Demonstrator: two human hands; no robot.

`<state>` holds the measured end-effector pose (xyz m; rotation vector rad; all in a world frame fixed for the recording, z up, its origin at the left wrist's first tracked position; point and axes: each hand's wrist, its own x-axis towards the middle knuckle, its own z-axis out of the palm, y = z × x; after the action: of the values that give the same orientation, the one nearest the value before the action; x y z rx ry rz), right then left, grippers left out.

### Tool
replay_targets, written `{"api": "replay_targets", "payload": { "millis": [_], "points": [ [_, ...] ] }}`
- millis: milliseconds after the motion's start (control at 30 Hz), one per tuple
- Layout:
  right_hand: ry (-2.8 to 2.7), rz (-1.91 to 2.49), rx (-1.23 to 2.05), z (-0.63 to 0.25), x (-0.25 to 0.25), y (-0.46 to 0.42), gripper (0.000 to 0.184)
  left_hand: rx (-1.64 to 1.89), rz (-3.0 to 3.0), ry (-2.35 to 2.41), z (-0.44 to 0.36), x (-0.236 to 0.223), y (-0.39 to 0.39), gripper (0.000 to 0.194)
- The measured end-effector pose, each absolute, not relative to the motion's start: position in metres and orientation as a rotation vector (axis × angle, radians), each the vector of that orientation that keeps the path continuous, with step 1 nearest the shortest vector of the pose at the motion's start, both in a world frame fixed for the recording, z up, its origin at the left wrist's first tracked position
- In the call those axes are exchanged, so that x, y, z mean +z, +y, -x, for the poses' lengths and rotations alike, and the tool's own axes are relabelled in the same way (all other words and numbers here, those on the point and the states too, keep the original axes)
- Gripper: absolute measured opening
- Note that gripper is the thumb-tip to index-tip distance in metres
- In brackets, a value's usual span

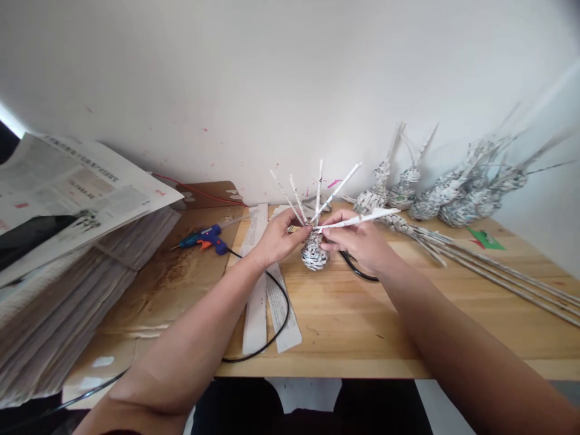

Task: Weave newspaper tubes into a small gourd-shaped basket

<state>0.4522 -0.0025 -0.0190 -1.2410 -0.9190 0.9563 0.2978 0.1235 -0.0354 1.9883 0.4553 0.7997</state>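
Observation:
In the head view, a small round-bottomed vessel woven from rolled newspaper (314, 254) is between my hands above the wooden table. Several paper sticks (319, 184) fan upward from its narrow neck. My left hand (281, 237) is closed on the vessel's neck, thumb and fingers pinching near the base of the sticks. My right hand (352, 237) pinches a paper stick (376, 215) that points out to the right from the neck; some of its fingers lie beside the vessel's right side. The fingertips partly cover the neck.
A blue glue gun (199, 238) lies on stained cardboard (158, 272) at left, its black cable (286, 314) looping across paper strips (256, 290). Stacked newspapers (81, 290) fill the left. Several woven vessels (426, 202) stand along the wall; long paper rods (498, 272) lie at right.

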Motion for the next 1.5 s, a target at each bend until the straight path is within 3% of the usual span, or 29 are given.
{"api": "replay_targets", "payload": {
  "millis": [300,433,667,1067,1500],
  "points": [
    [-1.214,1.261,0.7,-0.447,-0.029,-0.003,0.019,0.827,-1.901,0.782,-0.3,-0.027,0.121,0.013],
    [-1.23,1.272,0.635,-0.449,-0.035,-0.001,0.027,0.82,-1.939,0.684,-0.298,-0.022,0.118,0.014],
    [-1.281,1.377,0.506,-0.457,-0.038,0.0,0.021,0.858,-1.946,0.533,-0.299,-0.021,0.115,0.012],
    [-1.576,1.648,-0.206,-0.45,-0.018,-0.014,0.014,0.832,-1.93,0.55,-0.299,-0.018,0.105,0.013],
    [-1.513,1.535,-0.121,-0.45,-0.02,-0.012,0.007,0.763,-1.869,0.56,-0.298,-0.016,0.103,0.019]
  ]
}}
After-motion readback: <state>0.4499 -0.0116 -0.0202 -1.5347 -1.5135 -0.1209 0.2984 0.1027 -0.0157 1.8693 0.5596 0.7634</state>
